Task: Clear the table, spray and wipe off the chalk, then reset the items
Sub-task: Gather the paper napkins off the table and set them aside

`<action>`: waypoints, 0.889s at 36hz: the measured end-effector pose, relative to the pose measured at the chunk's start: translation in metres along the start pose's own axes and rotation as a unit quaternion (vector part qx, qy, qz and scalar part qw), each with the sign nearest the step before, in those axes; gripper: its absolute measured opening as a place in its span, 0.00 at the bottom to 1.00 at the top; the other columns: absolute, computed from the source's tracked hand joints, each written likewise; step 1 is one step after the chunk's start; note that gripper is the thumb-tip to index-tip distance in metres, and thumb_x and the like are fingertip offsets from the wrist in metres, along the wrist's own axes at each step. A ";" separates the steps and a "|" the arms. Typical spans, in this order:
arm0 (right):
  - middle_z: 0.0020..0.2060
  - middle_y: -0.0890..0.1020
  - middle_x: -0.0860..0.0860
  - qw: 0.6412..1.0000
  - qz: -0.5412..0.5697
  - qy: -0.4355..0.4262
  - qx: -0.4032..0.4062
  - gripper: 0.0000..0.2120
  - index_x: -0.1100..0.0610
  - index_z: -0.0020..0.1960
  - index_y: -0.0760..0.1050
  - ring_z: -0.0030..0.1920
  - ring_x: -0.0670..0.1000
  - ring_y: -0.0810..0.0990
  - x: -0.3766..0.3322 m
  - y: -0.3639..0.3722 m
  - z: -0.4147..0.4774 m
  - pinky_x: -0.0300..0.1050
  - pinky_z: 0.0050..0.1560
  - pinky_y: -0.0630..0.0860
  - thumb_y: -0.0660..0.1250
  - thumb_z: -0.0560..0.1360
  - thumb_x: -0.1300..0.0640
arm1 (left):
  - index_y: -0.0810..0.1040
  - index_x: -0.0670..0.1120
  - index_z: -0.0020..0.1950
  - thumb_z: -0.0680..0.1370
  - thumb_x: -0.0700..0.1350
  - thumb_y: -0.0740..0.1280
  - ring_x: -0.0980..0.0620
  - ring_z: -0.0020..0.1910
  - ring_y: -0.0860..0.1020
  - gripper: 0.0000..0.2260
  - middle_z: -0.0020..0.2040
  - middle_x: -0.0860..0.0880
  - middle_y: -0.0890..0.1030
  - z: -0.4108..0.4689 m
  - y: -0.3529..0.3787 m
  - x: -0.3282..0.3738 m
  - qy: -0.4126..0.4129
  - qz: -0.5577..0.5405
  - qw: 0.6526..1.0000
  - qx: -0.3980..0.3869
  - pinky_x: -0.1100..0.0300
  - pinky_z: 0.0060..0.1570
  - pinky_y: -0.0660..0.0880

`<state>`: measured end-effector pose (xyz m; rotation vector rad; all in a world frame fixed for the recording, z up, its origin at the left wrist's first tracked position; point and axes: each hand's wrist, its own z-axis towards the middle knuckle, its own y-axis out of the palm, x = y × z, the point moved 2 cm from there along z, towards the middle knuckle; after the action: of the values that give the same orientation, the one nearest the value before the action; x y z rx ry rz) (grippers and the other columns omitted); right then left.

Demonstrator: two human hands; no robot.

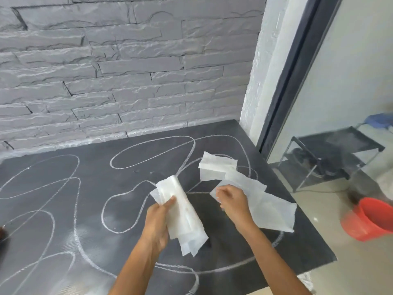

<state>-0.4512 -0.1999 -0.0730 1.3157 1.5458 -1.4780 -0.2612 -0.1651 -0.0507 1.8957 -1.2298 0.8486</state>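
From the head view, you are getting your wipes ready, so the wiping step is just about to start. The dark desk [89, 237] has no items on it, only paper, and the white chalk lines [119, 162] loop all over its top, none of them rubbed away that I can see. Some spots near the middle look a bit shiny, maybe wet from spray, but I cannot tell for sure. Your left hand [158, 218] is closed around a folded wad of paper towel [182, 216], held just above the desk near its middle. Your right hand [232, 202] is pinching the near end of a long paper towel strip [261, 201], which lies flat on the desk and runs toward the right edge. The two hands are near each other but not touching. Down on the floor past the right edge sits a red bucket [370, 220]. I think your next move is to gather the strip or let it go, then press the wad flat on the chalk and rub hard, starting at the far edge by the wall and working back toward you.
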 end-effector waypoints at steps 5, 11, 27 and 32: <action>0.45 0.81 0.58 0.987 -0.120 0.044 0.095 0.11 0.65 0.46 0.78 0.43 0.54 0.77 0.044 -0.050 0.052 0.39 0.44 0.70 0.60 0.79 0.60 | 0.77 0.42 0.49 0.79 0.41 0.63 0.41 0.44 0.81 0.04 0.47 0.41 0.82 0.017 0.018 0.006 -0.007 0.001 1.000 -0.007 0.45 0.48 0.78; 0.54 0.79 0.62 0.949 -0.300 0.040 0.089 0.12 0.67 0.56 0.76 0.56 0.61 0.76 0.070 -0.085 0.107 0.49 0.55 0.71 0.62 0.78 0.60 | 0.78 0.36 0.53 0.79 0.42 0.62 0.46 0.37 0.83 0.10 0.43 0.42 0.84 0.039 0.037 0.009 -0.018 0.017 1.000 0.001 0.57 0.32 0.79; 0.35 0.78 0.57 0.972 -0.211 0.084 0.063 0.08 0.63 0.38 0.75 0.39 0.57 0.77 0.084 -0.090 0.143 0.46 0.37 0.71 0.66 0.74 0.60 | 0.79 0.41 0.51 0.80 0.44 0.62 0.48 0.41 0.83 0.09 0.39 0.46 0.86 0.066 0.062 0.004 -0.051 0.023 0.998 0.015 0.56 0.37 0.77; 0.30 0.70 0.53 0.990 0.062 0.095 0.080 0.10 0.58 0.35 0.69 0.32 0.49 0.67 0.046 -0.087 0.130 0.41 0.32 0.65 0.66 0.74 0.59 | 0.78 0.38 0.51 0.81 0.42 0.60 0.47 0.39 0.84 0.10 0.40 0.45 0.86 0.069 0.069 0.008 -0.042 0.023 0.999 -0.007 0.56 0.36 0.79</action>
<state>-0.5720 -0.3037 -0.1090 1.6569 1.4542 -1.4576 -0.3134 -0.2470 -0.0666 1.9150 -1.3305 0.7903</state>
